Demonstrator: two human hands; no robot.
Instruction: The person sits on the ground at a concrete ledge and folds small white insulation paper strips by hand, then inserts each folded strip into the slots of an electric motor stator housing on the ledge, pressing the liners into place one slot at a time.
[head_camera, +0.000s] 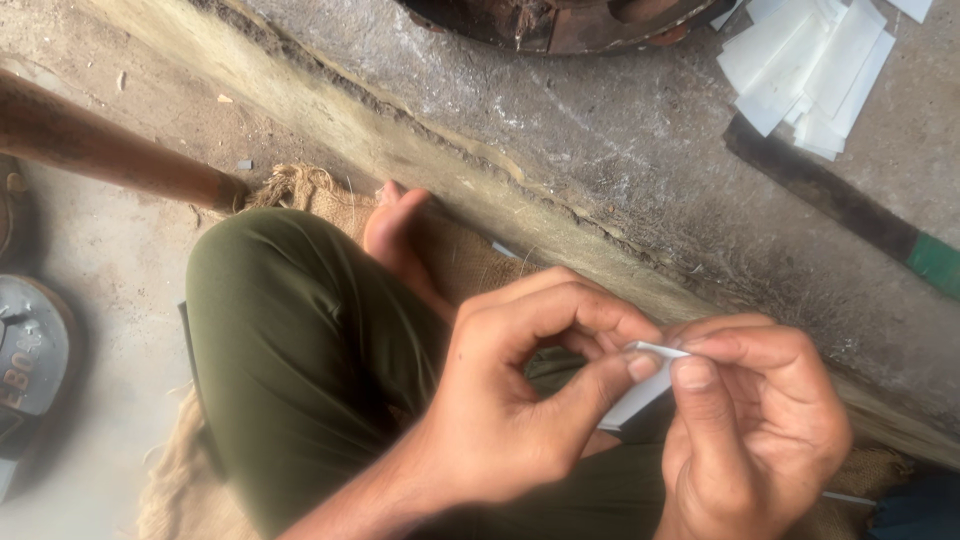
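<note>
Both my hands pinch a small white folded paper strip low in the head view, over my lap. My left hand grips its upper end between thumb and curled fingers. My right hand holds the same end from the right with thumb and forefinger. The strip's lower part runs down behind my left thumb. Below the hands is my bent knee in olive-green trousers, with my bare foot resting on burlap sacking.
A loose pile of white paper strips lies on the raised concrete ledge at top right. A dark flat bar with a green end lies beside it. A wooden pole crosses at left, above a sandal.
</note>
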